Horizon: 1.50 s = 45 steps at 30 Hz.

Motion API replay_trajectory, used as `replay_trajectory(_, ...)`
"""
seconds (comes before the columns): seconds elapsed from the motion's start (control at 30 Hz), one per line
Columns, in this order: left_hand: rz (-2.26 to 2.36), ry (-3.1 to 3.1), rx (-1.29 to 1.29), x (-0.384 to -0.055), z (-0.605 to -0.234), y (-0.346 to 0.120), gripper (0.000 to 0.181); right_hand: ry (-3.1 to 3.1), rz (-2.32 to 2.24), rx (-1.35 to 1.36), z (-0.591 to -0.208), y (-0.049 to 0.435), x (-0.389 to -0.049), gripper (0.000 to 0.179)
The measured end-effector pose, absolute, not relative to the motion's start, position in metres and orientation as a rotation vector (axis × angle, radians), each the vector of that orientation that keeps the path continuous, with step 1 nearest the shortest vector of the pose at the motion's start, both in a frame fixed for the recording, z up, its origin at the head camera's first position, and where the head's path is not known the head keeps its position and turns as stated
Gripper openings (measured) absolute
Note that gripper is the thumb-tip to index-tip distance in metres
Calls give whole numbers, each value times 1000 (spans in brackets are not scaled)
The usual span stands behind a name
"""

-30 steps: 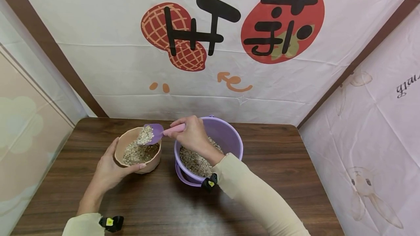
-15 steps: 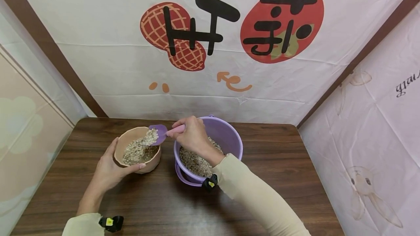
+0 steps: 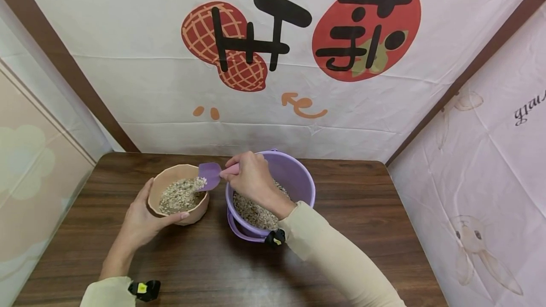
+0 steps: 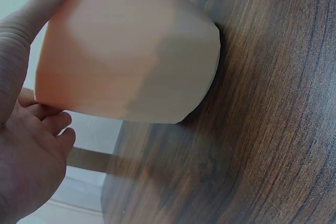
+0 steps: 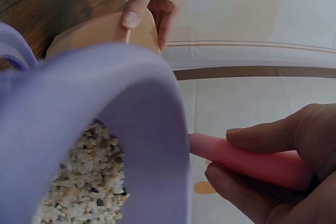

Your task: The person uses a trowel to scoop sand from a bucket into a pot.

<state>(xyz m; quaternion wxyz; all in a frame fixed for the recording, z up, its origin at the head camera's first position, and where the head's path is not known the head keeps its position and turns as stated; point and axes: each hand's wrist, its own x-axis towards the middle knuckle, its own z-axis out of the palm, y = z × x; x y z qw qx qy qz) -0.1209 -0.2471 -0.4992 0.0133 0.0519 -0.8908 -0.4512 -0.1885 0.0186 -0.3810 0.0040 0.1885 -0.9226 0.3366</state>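
Observation:
My left hand (image 3: pixel 142 221) holds a beige faceted pot (image 3: pixel 197 215) at its left side, thumb over the near rim. In the left wrist view the pot (image 4: pixel 121 51) tapers to its base on the table. Pale and dark gravel (image 3: pixel 177 198) lies inside. With its pink handle gripped in my right hand (image 3: pixel 251 174), a toy shovel (image 3: pixel 211 175) has its purple blade over the pot's right rim; a little gravel is at the blade's tip. The right wrist view shows thumb and fingers around the handle (image 5: pixel 247 161), while the bucket hides the blade there.
A lilac bucket (image 3: pixel 294 174), partly filled with gravel (image 3: pixel 256 212), stands right of the pot, under my right forearm. Its handle (image 3: pixel 241 236) hangs at the near side. The wooden table (image 3: pixel 354 231) meets a printed cloth wall (image 3: pixel 354 122) at the back.
The shovel blade has shifted slightly right, towards the pot's right rim, and tipped. Most gravel has slid off it into the pot. My left hand and the pot have stayed put.

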Motion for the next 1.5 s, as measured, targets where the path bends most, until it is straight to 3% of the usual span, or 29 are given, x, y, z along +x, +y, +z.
replay_trajectory(0.43, -1411, -2785, 177, -121, -499, -247, 136, -2898, 973, 675, -366, 23, -176, 11)
replay_trajectory(0.9, -1423, -2768, 179, -121, -499, -246, 136, -2695, 1196, 691, -361, 58, -172, 13)
replay_trajectory(1.5, -1433, -2766, 183, -121, -501, -246, 135, -2488, 1360, 403, -376, 120, -151, 20)
